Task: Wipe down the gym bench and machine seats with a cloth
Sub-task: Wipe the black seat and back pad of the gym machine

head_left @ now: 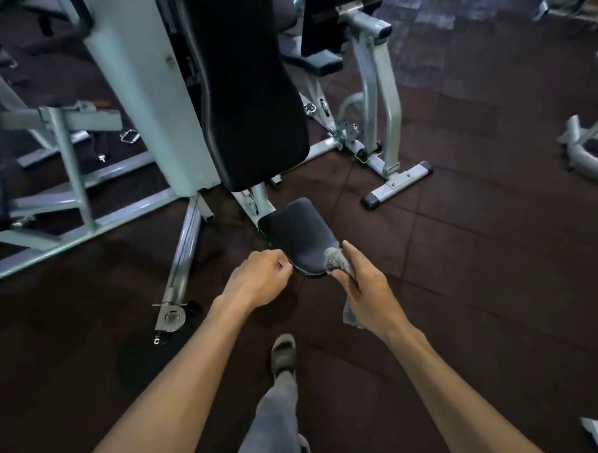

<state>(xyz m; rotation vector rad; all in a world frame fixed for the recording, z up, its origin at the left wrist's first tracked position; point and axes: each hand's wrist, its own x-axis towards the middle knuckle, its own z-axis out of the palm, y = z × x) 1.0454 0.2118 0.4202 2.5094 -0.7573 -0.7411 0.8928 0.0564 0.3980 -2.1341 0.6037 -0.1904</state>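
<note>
Both arms reach forward over the dark floor. The right hand (364, 292) grips a grey cloth (336, 259), bunched against the near right corner of the black machine seat (298, 236). The left hand (259, 279) hovers curled into a loose fist, holding nothing, just beside the seat's left edge.

Seat (300, 238) below backrest (250, 91), cloth (336, 259) on its near right corner, machine frame (148, 96) left.
</note>
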